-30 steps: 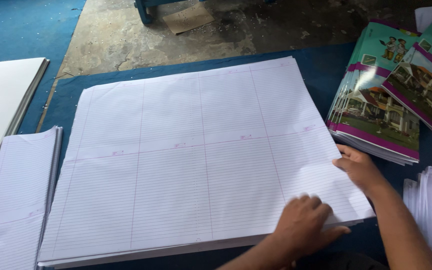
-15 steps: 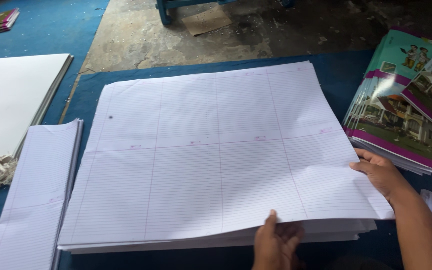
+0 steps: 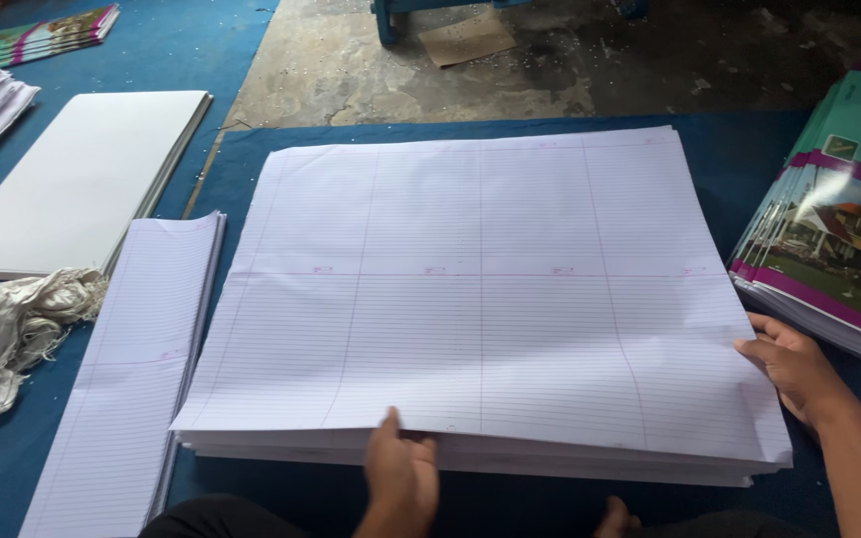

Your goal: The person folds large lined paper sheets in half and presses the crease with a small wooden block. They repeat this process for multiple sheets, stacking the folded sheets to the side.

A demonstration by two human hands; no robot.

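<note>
Head view: lifting top ruled sheets (image 3: 490, 289) off the stack.
Left hand (image 3: 401, 478) pinching near edge, right hand (image 3: 794, 364) lying flat, steadying right edge; keeping corners square.

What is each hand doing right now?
Left hand: pinching the near edge of the top ruled sheets.
Right hand: open, resting on the stack's right edge.
</note>
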